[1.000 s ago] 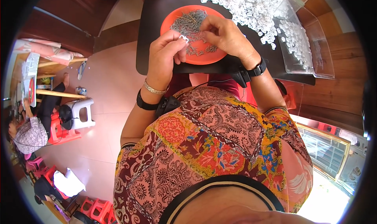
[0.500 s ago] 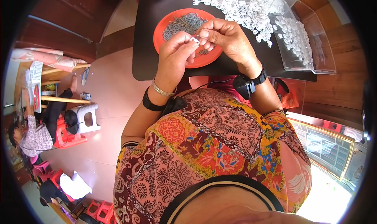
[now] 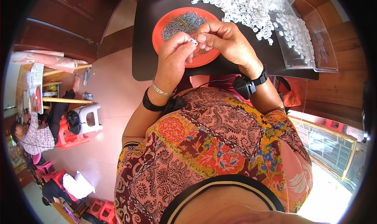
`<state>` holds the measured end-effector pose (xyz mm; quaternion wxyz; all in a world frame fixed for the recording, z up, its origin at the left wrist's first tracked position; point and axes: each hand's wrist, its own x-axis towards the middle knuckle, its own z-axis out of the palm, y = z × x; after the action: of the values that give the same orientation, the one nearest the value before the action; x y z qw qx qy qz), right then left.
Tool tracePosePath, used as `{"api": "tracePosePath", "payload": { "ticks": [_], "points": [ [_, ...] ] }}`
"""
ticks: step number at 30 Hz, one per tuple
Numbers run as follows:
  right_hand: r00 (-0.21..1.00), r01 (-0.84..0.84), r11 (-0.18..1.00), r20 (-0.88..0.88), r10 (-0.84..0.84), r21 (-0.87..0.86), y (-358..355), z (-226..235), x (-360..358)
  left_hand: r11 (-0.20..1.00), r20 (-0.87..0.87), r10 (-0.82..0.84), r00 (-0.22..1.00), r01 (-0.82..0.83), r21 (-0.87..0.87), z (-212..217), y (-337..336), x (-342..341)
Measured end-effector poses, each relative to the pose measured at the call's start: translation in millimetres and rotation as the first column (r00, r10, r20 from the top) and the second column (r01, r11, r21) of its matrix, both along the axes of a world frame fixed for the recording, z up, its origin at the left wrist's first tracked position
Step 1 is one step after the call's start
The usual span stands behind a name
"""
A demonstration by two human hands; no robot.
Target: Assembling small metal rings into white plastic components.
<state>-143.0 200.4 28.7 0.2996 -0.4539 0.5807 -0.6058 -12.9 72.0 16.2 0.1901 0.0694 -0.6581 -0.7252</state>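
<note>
Between the thumb and forefinger of my left hand [image 3: 175, 53] sits a small white plastic clip [image 3: 193, 41]. My right hand [image 3: 227, 41] is closed in a pinch right beside it, fingertips almost meeting the clip. Whatever those fingers hold is too small to make out. Beneath both hands lies an orange-red round plate [image 3: 159, 39], with a heap of small grey nail-like pins [image 3: 183, 23] in it. My hands cover part of the plate's near side.
A big pile of white plastic pieces [image 3: 245, 12] spreads over the black table [image 3: 143, 63]. More fill a clear plastic tray [image 3: 326, 61] at the right. On the far left, a person [image 3: 39, 139] is beside red and white stools [image 3: 88, 118].
My right fingertips have drawn slightly closer to the clip. My left hand keeps its hold, and the whole view has shifted a little.
</note>
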Motion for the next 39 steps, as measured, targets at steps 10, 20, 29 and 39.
{"api": "tracePosePath", "payload": {
  "ticks": [10, 20, 29, 39],
  "points": [
    [0.999, -0.031, 0.999, -0.021, 0.032, 0.012, 0, 4, 5, 0.995, 0.009, 0.011, 1.0, -0.01, -0.096, 1, 1, 1],
    [0.916, 0.094, 0.991, -0.399, -0.049, 0.095, 0, 3, 6, 0.986, 0.013, 0.002, 1.0, 0.0, -0.165, -7, 4, 1],
    [0.662, 0.582, 0.81, -0.622, -0.418, 0.075, 61, 4, -70, 1.0, 0.044, -0.001, 0.999, 0.002, -0.007, -7, -2, 3],
    [0.373, 0.772, 0.592, -0.918, -0.13, 0.23, 91, -20, -118, 0.998, 0.064, -0.052, 0.997, 0.053, -0.014, -7, -1, 4]
  ]
}}
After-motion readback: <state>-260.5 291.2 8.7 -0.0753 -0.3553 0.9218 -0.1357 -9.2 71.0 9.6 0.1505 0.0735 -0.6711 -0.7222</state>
